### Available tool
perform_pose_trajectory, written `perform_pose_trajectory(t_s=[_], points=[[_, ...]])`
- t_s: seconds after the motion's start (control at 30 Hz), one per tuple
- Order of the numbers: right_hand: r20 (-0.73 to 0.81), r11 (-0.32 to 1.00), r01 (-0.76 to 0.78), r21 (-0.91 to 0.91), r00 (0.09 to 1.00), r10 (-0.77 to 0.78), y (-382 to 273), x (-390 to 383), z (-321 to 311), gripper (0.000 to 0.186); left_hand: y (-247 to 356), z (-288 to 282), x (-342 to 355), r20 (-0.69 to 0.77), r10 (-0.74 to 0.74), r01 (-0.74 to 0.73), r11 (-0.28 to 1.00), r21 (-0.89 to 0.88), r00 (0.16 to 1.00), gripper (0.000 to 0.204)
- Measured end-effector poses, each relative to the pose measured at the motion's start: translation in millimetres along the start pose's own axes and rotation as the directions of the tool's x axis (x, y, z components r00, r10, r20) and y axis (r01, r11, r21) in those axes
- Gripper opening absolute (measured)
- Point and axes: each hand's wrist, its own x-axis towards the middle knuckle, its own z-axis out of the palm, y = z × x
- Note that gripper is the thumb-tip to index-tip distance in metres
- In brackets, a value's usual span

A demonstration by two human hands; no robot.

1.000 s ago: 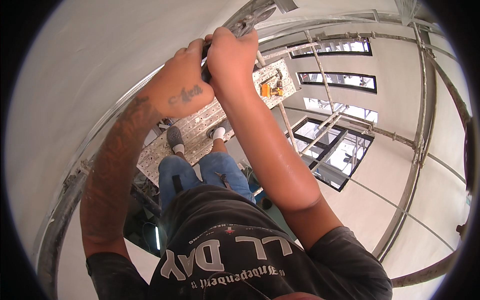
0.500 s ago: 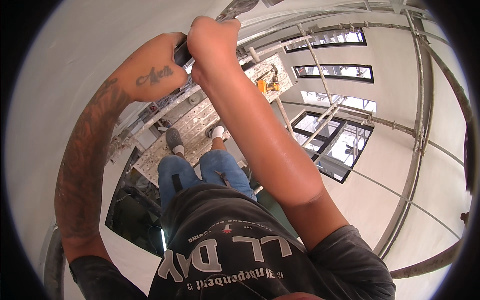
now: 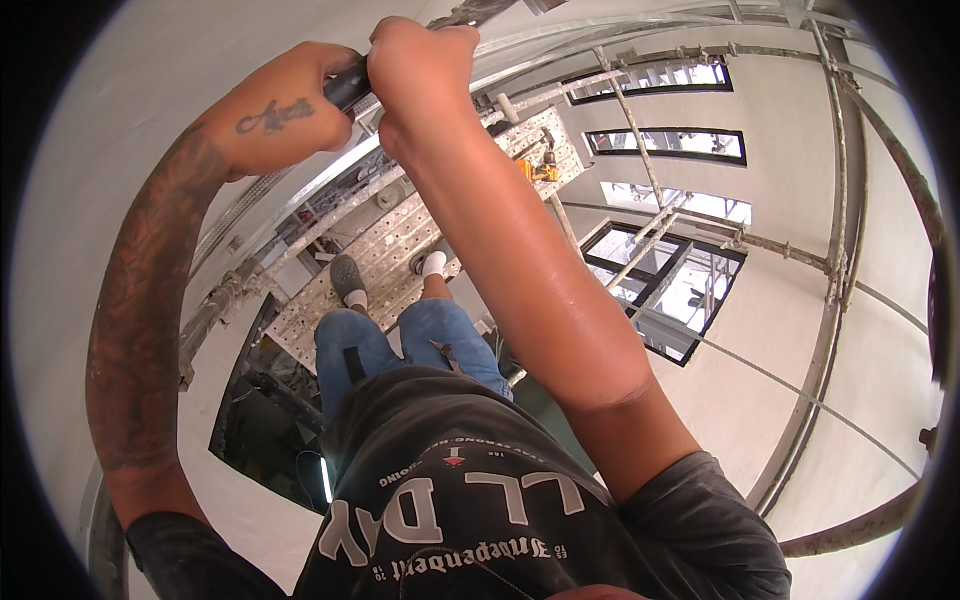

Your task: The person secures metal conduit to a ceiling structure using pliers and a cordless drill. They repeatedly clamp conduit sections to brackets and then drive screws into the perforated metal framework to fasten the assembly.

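Both arms are raised toward the top of the head view, beside a pale wall (image 3: 150, 90). My left hand (image 3: 290, 108) is closed around one end of a black, bar-like handle (image 3: 347, 88). Close by on its right, my right hand (image 3: 422, 62) is closed too, wrapped on the same dark tool. A worn grey part of the tool (image 3: 478, 12) sticks out past the right hand, at the top edge. My fingers and hands hide most of the tool, so its exact kind does not show.
I stand on a perforated, splattered scaffold platform (image 3: 385, 235). A yellow-and-black cordless drill (image 3: 540, 168) rests on it, ahead on the right. Scaffold tubes (image 3: 840, 180) rise at the right, before a wall with black-framed windows (image 3: 665, 145). A dark opening (image 3: 270, 410) lies lower left.
My left hand has moved left and slightly up, away from the right hand, so more of the black handle shows between them. My right hand has shifted slightly up and left.
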Motion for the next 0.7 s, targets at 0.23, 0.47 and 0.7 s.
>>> perform_pose_trajectory(t_s=[0.23,0.47,0.7], points=[[0.011,1.0,-0.013,-0.011,1.0,0.013,-5.0,-2.0,4.8,0.059,-5.5,-6.1,1.4,0.002,0.038,-0.038,0.999,-0.002,0.999,0.031],[0.021,0.998,0.052,0.045,0.998,-0.053,-7.5,-2.2,0.4,0.044,-2.3,-4.3,7.5,0.001,0.026,-0.026,0.999,-0.027,1.0,0.03],[-0.031,0.975,0.172,-0.141,0.983,-0.178,2.1,15.4,-2.4,0.056,4.8,-10.8,9.8,0.052,-0.012,0.016,0.998,-0.061,0.999,0.026]])
